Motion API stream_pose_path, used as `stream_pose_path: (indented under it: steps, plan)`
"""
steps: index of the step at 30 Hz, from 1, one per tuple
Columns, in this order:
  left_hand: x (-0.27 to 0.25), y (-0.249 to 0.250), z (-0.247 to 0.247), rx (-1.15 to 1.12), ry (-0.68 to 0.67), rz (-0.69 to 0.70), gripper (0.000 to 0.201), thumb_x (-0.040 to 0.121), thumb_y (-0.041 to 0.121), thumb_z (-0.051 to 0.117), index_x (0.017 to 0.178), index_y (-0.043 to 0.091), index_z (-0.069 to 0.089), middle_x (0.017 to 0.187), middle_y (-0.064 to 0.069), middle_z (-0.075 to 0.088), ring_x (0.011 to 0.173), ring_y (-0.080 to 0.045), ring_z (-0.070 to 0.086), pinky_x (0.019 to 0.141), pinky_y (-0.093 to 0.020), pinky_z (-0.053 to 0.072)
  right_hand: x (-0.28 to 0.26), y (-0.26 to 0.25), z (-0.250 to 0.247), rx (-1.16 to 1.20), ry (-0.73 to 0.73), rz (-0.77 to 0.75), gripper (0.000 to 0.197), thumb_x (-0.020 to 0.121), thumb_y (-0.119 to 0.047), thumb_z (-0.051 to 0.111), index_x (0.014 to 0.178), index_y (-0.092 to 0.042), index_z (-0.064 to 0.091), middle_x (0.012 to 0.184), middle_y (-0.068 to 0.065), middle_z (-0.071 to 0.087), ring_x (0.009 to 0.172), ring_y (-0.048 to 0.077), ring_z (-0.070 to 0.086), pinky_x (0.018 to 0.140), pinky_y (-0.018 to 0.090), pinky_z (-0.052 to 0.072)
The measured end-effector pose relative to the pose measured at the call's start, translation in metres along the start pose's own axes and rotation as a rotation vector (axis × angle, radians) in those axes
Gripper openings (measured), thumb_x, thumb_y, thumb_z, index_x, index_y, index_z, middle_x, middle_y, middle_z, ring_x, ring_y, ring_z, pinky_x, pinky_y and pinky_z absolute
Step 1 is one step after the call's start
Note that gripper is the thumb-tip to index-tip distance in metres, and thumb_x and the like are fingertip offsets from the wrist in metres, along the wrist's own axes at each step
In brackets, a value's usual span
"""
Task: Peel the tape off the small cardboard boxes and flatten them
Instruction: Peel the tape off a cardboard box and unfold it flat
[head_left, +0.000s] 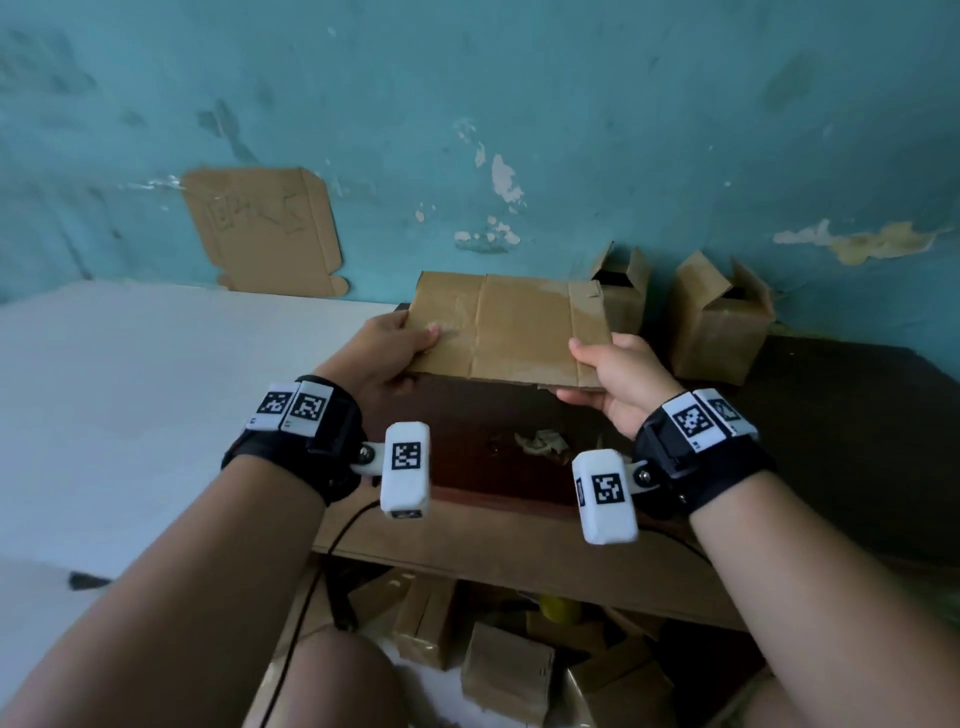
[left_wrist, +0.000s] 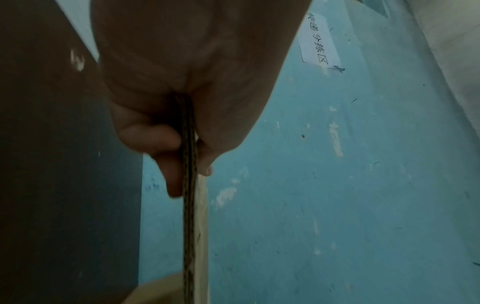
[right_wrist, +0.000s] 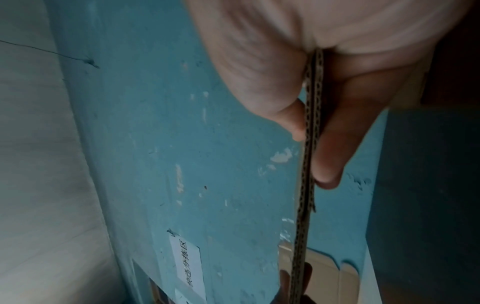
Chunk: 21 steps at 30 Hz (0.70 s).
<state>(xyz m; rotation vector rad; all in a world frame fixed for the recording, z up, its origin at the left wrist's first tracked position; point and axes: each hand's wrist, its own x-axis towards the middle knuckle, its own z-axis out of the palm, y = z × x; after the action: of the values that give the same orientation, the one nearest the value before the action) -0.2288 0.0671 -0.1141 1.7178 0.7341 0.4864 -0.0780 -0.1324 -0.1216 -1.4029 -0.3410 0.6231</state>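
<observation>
Cardboard box (head_left: 506, 330), pressed flat, held between both hands above the table (head_left: 831, 415). Left hand (head_left: 387, 345) pinches one end, right hand (head_left: 613, 382) the other. Flattening looks finished. Next: set it aside, reach beyond the right hand for an upright box (head_left: 717, 317).

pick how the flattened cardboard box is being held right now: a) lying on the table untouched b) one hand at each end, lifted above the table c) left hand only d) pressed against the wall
b: the left hand grips one end of the flattened box and the right hand grips the other, holding it above the dark table.
</observation>
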Motion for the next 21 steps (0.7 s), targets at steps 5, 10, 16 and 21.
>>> stream_pose_path:
  steps: [5,10,16,21]
  plan:
    - [-0.006,-0.008,-0.052,-0.088,-0.02,-0.103,0.024,0.108,0.016,0.049,0.123,-0.001,0.057,0.08,-0.011,0.056,0.053,-0.018,0.054,0.039,-0.022,0.046,0.009,0.001,0.044,-0.001,-0.05,0.067,0.029,0.099,-0.01,0.06,0.126,0.0,0.055,0.12,0.021,0.067,0.09,0.034,0.071,0.044,0.025,0.055]
    - [-0.012,-0.016,-0.106,-0.16,0.016,-0.141,0.015,0.107,0.016,0.052,0.104,0.004,0.06,0.076,-0.007,0.056,0.052,-0.013,0.055,0.043,-0.02,0.047,0.015,0.007,0.102,-0.018,-0.126,0.112,0.029,0.1,-0.008,0.058,0.126,0.002,0.053,0.117,0.02,0.067,0.084,0.029,0.071,0.046,0.027,0.056]
    - [-0.008,-0.031,-0.172,-0.203,0.019,-0.22,0.016,0.104,0.025,0.059,0.099,0.01,0.061,0.084,-0.005,0.062,0.07,-0.014,0.061,0.054,-0.023,0.051,0.029,0.005,0.17,-0.105,-0.182,0.17,0.01,0.101,-0.005,0.055,0.109,0.0,0.053,0.104,0.016,0.066,0.079,0.027,0.069,0.048,0.034,0.061]
    - [0.022,-0.052,-0.215,-0.153,0.19,-0.29,0.012,0.098,0.008,0.066,0.092,0.003,0.057,0.076,-0.009,0.053,0.063,-0.015,0.054,0.047,-0.017,0.051,0.049,0.011,0.225,-0.226,-0.266,0.205,0.003,0.1,-0.008,0.058,0.099,-0.006,0.056,0.098,0.014,0.069,0.077,0.027,0.069,0.049,0.034,0.061]
